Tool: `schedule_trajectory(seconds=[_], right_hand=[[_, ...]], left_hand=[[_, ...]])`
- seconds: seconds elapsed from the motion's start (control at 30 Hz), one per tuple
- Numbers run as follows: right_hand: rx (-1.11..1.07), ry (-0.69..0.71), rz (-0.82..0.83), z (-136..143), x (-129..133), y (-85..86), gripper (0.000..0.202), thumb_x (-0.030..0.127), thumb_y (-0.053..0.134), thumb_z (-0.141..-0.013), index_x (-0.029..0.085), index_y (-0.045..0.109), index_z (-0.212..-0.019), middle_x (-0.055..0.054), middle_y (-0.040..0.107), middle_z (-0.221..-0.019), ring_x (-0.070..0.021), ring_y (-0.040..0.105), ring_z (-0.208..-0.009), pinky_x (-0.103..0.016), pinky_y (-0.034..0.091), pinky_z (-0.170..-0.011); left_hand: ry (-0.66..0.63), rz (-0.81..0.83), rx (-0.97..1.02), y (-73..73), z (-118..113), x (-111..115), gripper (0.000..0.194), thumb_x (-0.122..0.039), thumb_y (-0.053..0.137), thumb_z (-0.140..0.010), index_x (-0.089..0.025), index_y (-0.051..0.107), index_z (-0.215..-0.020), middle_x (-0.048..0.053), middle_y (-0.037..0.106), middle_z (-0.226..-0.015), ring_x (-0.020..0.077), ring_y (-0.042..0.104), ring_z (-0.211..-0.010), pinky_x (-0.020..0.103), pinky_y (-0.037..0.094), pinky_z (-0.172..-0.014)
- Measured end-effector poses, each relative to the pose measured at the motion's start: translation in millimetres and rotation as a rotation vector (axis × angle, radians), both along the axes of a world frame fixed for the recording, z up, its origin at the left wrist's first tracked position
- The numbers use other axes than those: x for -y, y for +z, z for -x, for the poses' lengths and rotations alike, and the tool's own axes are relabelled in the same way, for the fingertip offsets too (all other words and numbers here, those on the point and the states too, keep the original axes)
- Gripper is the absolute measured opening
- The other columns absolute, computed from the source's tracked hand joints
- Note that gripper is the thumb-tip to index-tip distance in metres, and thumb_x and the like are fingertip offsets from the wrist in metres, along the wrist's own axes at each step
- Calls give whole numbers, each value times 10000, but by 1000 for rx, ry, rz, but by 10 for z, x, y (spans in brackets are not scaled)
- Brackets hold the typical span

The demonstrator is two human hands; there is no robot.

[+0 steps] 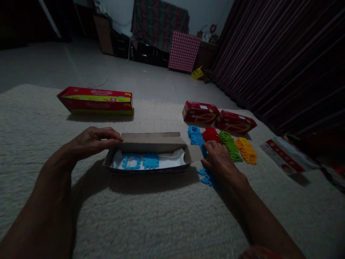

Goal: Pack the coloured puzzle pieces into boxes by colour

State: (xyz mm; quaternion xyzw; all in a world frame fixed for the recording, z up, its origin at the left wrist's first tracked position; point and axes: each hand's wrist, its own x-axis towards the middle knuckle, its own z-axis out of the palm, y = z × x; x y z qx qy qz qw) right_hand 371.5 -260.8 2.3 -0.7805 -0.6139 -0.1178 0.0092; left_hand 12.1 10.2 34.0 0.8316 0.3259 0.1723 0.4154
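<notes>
An open cardboard box [151, 171] lies in front of me, its long flap raised at the back. Inside, on white lining, are a blue square frame piece [131, 162] and a solid blue piece [151, 161]. My left hand [93, 142] grips the box's back left corner, fingers pressed together. My right hand [217, 158] is beside the right end flap [195, 153], its fingers closed round a blue piece at the blue pile [195, 135]. More blue pieces [207, 177] lie below that hand.
Red [211, 134], green [229, 145] and yellow [246, 150] piles lie to the right. Behind stand a long red box [99, 101] and two smaller red boxes [201, 112] [235, 122]. A white and red package [288, 155] lies at far right on the mat [151, 219].
</notes>
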Motion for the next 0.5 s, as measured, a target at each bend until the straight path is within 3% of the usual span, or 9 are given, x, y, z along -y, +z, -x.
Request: schedule_trajectory(seconds=[0.2,0.5], right_hand=[[43,-95,95,86,21,100,274,258,643,-815,180,609,-1076,-154,640,-1032,-318,583,-951,-440,436,-848],[18,-174,69,76,-8,109,205,289,641,-813,171,641,-981,-158,661,-989,-318,600,-931,-452,450,-864]], left_hand=[[-6,-9,13,15,4,11,217,-390,706,-696,-195,770,-768,63,722,-877,217,643,-868,301,503,-766],[-10,-8,-11,10,0,13,228,-390,707,-703,-185,761,-786,63,723,-902,231,649,-892,305,513,-777]])
